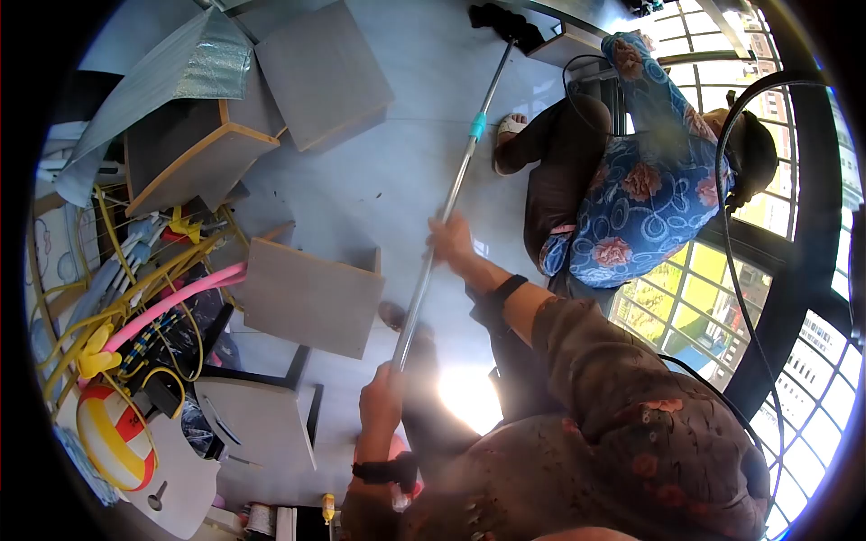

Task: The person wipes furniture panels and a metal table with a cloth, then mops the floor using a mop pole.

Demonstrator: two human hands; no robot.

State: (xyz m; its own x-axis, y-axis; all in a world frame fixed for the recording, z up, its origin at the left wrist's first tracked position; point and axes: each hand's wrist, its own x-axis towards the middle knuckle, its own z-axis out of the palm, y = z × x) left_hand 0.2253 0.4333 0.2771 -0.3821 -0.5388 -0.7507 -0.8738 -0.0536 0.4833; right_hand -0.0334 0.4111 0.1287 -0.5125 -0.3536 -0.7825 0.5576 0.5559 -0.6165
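Note:
A long mop (457,176) with a silver pole and a teal collar slants across the view. Its dark, shaggy head (505,25) rests on the floor at the far end, near a wooden-edged board. My right hand (451,242) is wrapped around the middle of the pole. Lower down, my left hand (381,398) grips the pole near its close end; a dark band circles that wrist. Both hands are closed on the pole.
On the right, a person (649,180) in a blue floral top sits by the barred window (690,311). Grey wooden boxes (316,298) stand on the left, beside a yellow rack (99,307), pink tube (171,305) and ball (115,437). Pale floor (361,194) runs between.

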